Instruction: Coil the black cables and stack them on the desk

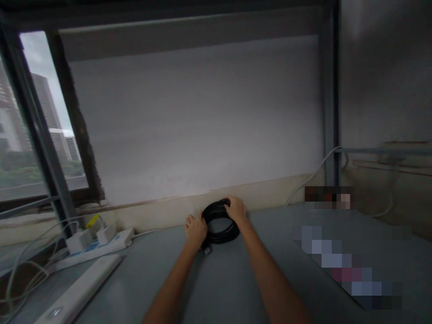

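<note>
A black cable (221, 237) is wound into a round coil near the back edge of the grey surface (216, 288). Its plug end (207, 250) sticks out at the lower left of the coil. My left hand (196, 230) grips the coil's left side, thumb on the near face and fingers curled behind. At the upper right, my right hand (236, 209) is closed around the coil's rim. Some fingertips of both hands are hidden behind the cable. The coil looks tilted up, and whether it touches the surface I cannot tell.
A white power strip (97, 247) with plugged-in adapters lies at left, loose white cords (27, 274) beside it. In front is a long white bar (81, 288). Metal posts (332, 99) stand at both sides, before a pale wall (199, 121). Blurred-out patches cover items at right.
</note>
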`<state>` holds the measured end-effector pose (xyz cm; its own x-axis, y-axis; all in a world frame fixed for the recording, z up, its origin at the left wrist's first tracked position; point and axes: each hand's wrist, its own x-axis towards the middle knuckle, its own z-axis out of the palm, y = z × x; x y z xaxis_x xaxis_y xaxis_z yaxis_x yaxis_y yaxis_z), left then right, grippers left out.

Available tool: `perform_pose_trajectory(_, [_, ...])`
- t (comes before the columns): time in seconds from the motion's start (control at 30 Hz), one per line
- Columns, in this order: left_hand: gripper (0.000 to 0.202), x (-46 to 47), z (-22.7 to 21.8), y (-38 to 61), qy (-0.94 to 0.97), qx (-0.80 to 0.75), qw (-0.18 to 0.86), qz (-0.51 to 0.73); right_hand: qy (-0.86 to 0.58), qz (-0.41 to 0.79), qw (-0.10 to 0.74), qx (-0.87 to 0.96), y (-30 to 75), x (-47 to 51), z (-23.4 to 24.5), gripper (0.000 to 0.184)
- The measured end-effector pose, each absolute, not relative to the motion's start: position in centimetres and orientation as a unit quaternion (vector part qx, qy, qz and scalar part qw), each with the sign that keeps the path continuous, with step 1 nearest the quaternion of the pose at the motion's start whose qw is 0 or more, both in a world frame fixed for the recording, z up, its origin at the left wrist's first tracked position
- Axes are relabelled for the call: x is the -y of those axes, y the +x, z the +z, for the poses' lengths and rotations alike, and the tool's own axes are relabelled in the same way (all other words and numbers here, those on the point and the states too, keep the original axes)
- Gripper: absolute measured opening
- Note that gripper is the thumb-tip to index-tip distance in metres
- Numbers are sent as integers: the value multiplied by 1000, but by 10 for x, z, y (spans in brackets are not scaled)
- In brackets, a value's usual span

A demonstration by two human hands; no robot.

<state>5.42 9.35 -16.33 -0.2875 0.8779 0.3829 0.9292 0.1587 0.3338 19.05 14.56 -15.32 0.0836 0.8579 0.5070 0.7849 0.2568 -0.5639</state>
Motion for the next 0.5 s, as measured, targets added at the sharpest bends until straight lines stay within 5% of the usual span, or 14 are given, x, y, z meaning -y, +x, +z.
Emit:
perform_pose_trajectory(0.13, [47, -88, -167, 54, -597, 757, 79, -254, -626, 62, 402, 665, 189, -137, -152, 33])
perform_pose_trajectory(0.3, [53, -74, -169, 50, -613, 731, 99, -282, -628, 122, 459, 617, 206, -128, -148, 69])
perform_pose_trajectory(0.5, [55, -57, -183, 30, -602, 672, 94, -421, -603, 157, 591, 513, 239, -130, -156, 43])
